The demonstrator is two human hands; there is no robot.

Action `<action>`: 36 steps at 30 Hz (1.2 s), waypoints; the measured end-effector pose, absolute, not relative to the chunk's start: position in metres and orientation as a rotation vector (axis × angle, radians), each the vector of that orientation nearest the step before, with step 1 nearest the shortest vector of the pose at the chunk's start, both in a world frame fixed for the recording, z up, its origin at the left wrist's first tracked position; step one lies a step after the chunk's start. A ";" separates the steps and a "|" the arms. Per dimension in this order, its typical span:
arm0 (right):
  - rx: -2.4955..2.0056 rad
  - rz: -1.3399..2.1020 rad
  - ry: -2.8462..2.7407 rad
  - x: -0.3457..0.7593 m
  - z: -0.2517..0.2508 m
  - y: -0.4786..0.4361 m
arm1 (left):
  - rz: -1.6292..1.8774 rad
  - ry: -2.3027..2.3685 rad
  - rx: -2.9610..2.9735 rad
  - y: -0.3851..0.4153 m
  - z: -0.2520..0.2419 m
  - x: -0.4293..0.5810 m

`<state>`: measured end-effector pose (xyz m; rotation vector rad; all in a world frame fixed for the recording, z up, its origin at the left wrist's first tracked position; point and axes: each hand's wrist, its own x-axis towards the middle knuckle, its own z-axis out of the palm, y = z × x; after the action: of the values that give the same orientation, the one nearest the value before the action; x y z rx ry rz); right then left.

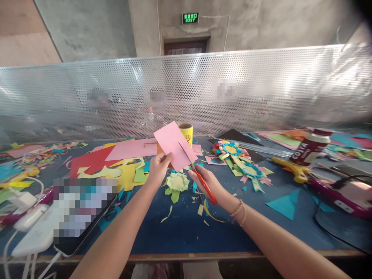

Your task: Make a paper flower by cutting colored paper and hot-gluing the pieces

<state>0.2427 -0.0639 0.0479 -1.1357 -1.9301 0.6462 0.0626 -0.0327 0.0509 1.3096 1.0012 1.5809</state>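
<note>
A pink paper sheet [171,143] is held up over the middle of the table, tilted. My left hand [159,166] is closed on its lower left edge, thumb on the front. My right hand [207,182] grips the red-handled scissors [205,183], whose blades point up and left at the sheet's lower right part. One blade lies across the front of the paper. Just below my hands lies a pale green paper rosette [177,182] with ribbon tails. Behind the sheet stands a yellow tube [186,133], partly hidden.
Paper scraps surround a phone [87,221] and white power bank [43,228] at left. Colourful rosettes [241,159], a yellow-handled tool [290,168], a dark bottle [312,147] and a purple tool [340,197] lie or stand at right. A perforated metal divider [130,89] runs behind.
</note>
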 end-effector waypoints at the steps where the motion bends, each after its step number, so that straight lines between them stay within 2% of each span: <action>1: -1.130 0.665 -1.921 0.243 0.047 -0.064 | 1.572 1.000 1.321 -0.033 0.051 0.063; 7: -1.088 0.916 -1.806 0.242 0.041 -0.061 | 1.542 0.992 1.393 -0.037 0.053 0.065; 14: -1.015 1.001 -1.761 0.242 0.042 -0.062 | 1.537 1.039 1.472 -0.037 0.052 0.066; 20: -1.075 0.938 -1.806 0.241 0.039 -0.063 | 1.496 1.066 1.434 -0.037 0.052 0.067; 27: -1.137 0.698 -1.919 0.241 0.036 -0.058 | 1.506 0.968 1.265 -0.033 0.054 0.063; 36: -1.047 0.641 -1.958 0.241 0.039 -0.057 | 1.504 0.939 1.172 -0.028 0.054 0.056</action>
<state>0.2413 -0.0573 0.0390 -1.0471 -1.9578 0.6405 0.0564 -0.0275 0.0539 1.1720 0.9391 1.5038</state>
